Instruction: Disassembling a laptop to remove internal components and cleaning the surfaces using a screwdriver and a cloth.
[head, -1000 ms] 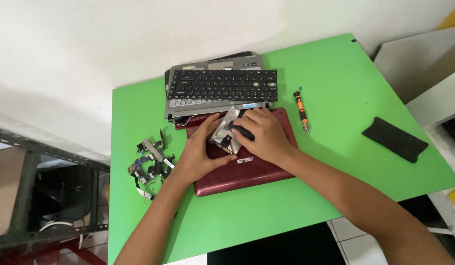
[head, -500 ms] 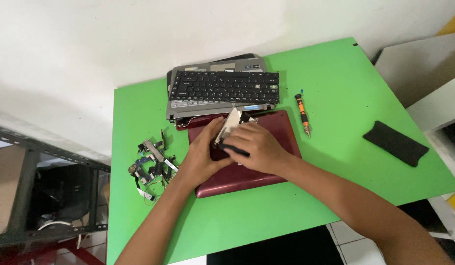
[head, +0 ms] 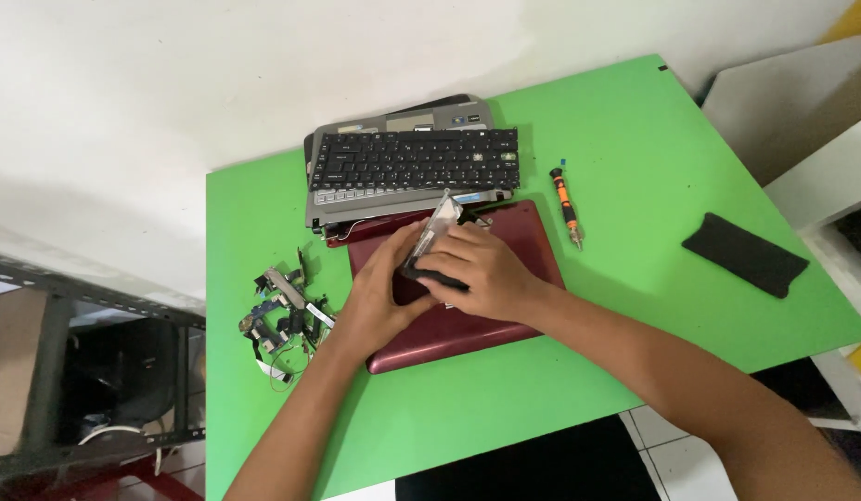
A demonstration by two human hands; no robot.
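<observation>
A green tabletop [head: 635, 371] is carrying a dark red laptop shell [head: 468, 325] near its middle, with a detached keyboard [head: 417, 160] toward the far edge. Over the shell, the right hand [head: 481, 274] and left hand [head: 379, 297] are both gripping a small silvery drive-like part [head: 435, 227], tilted up. It looks prone to slipping onto the shell, and the loose parts pile [head: 282, 320] near the left edge could get swept off by the left forearm.

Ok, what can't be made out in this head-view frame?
- Silver part: lower end hidden by right hand and left hand.
- Red laptop shell: middle covered by both hands.
- Pile of small parts: too small to identify.
- Panels under keyboard: mostly covered.
</observation>
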